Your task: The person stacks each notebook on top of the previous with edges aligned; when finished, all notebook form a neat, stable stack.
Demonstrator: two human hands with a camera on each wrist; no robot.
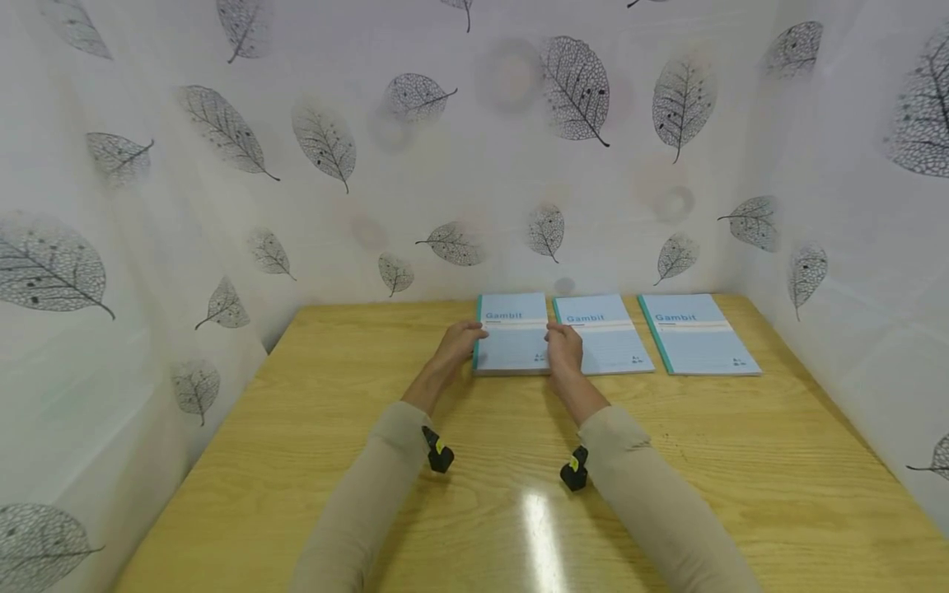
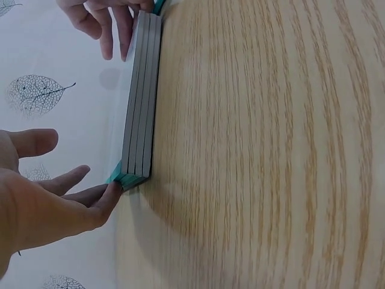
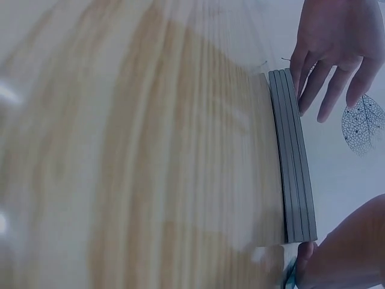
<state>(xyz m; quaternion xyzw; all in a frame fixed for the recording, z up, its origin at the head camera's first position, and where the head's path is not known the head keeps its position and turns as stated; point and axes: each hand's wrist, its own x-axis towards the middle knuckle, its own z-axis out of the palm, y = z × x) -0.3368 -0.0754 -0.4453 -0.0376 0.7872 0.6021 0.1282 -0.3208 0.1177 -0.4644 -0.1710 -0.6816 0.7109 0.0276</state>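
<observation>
A stack of several light-blue "Gambit" notebooks (image 1: 511, 346) lies flat near the back of the table, green spines to the left. Grey page edges of the stack (image 2: 140, 96) show evenly lined up in the left wrist view. My left hand (image 1: 455, 346) touches the spine side with extended fingertips, its thumb raised apart in the left wrist view. At the opposite side, my right hand (image 1: 565, 347) has its fingers against the stack's right edge. Part of that hand (image 3: 349, 250) is cut off in the right wrist view.
Right of the stack lies a second notebook (image 1: 604, 350), partly behind my right hand. Farther right lies a third notebook (image 1: 700, 338). The wooden table (image 1: 311, 461) meets leaf-printed white curtains (image 1: 334, 239) at its back and sides.
</observation>
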